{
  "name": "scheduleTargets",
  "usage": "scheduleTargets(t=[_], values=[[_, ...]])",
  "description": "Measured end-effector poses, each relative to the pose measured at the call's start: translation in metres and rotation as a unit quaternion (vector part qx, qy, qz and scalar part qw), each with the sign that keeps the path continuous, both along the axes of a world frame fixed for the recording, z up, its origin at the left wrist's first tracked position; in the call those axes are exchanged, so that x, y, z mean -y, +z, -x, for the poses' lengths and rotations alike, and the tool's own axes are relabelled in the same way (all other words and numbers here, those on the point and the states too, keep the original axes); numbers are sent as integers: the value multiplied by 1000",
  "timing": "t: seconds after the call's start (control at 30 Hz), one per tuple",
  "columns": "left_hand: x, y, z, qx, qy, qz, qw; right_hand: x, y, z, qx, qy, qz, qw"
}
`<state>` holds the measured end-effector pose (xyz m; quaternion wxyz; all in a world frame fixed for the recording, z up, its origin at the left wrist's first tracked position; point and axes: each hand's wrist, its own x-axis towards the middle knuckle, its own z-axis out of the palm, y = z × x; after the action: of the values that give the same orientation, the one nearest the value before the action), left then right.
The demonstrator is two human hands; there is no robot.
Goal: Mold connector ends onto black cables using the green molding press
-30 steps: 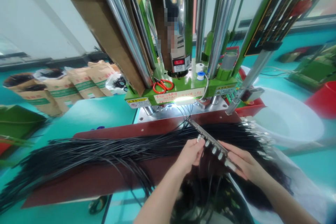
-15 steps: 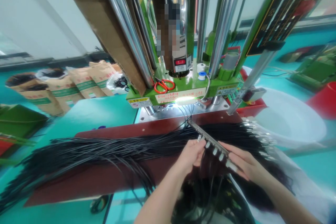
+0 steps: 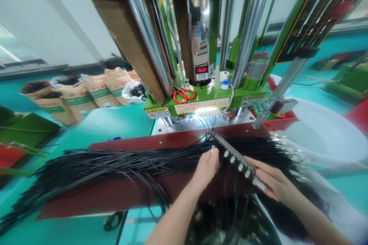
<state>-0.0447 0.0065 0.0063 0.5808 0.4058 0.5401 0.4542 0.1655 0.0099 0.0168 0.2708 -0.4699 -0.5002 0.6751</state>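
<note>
My left hand [image 3: 206, 165] is closed in a pinch on a small silvery cable connector [image 3: 213, 148], whose tip sticks up above the fingers. It is apart from a long metal bar [image 3: 233, 151] held slantwise by my right hand [image 3: 273, 179], fingers along its near end. Several metal connectors [image 3: 240, 167] sit in a row along the bar's lower edge, with thin dark cables hanging beneath. The bar's far end lies near a thick bundle of black cables [image 3: 123, 160] on the brown board [image 3: 86, 195].
Behind the board stands a green press [image 3: 161, 104] with steel columns and a lit strip. Red-handled scissors [image 3: 184, 95] and a small blue-and-white spool [image 3: 225, 84] lie on it. Paper sacks [image 3: 77, 97] stand at left, a white tub [image 3: 322, 130] at right.
My left hand has drawn slightly left, away from the bar, with a connector between its fingers. The right hand still holds the bar. The whole view has shifted a little.
</note>
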Motion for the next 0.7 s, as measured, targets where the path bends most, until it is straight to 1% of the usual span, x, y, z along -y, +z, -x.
scheduleTargets(t=[0.07, 0.13, 0.27, 0.4, 0.47, 0.57, 0.6, 0.7], values=[[0, 2, 2, 41, -58, 46, 996, -1, -1, -1, 2, 11, -5, 1000], [1, 5, 4, 69, -91, 62, 992, -2, -4, -2, 12, 21, -10, 1000], [-1, 7, 7, 80, -108, 67, 989, -2, -7, -4, 25, 41, -8, 999], [-2, 5, 10, 76, -121, 75, 987, -4, -5, -4, 26, 42, -1, 999], [-1, 2, 11, 82, -120, 69, 987, -6, -2, -5, 26, 62, -27, 997], [0, -2, 13, 95, -113, 53, 988, -10, 3, -7, 37, 114, -90, 989], [0, -4, 13, 97, -112, 49, 988, -11, 4, -7, 45, 129, -99, 986], [-2, -6, 12, 95, -114, 51, 988, -11, 5, -6, 51, 143, -76, 985]])
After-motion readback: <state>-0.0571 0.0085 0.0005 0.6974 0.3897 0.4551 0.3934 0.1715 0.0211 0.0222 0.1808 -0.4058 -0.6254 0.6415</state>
